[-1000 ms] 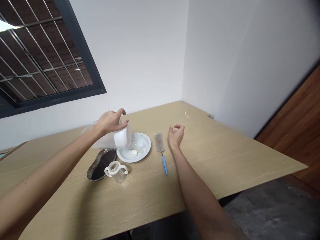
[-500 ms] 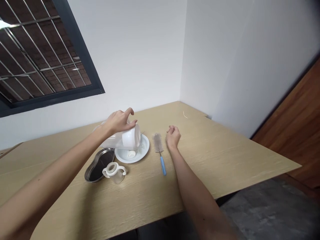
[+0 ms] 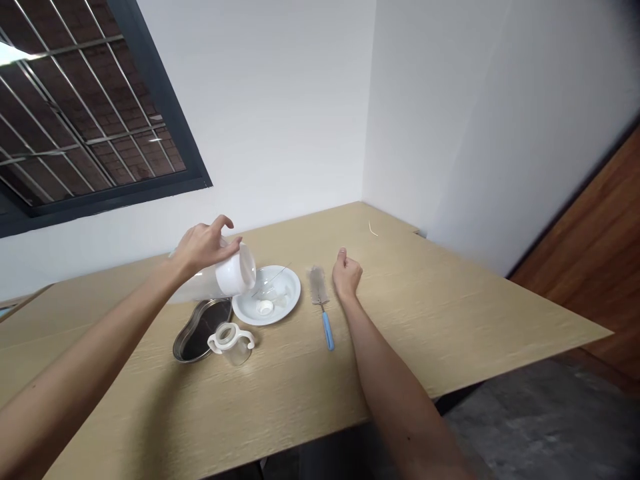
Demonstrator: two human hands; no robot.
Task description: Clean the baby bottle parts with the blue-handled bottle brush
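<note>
From the head view, I see my left hand (image 3: 205, 245) curled over the jug (image 3: 210, 277), thumb and fingers partly spread, gripping it. The jug is clear with a white end, tilted on its side, left of the plate (image 3: 291, 307). My right hand (image 3: 347, 273) is closed, apparently around nothing, right of the plate, past the brush (image 3: 327, 330). The cup (image 3: 235, 347), clear with white handles, stands nearer me than the plate. I can read no writing.
</note>
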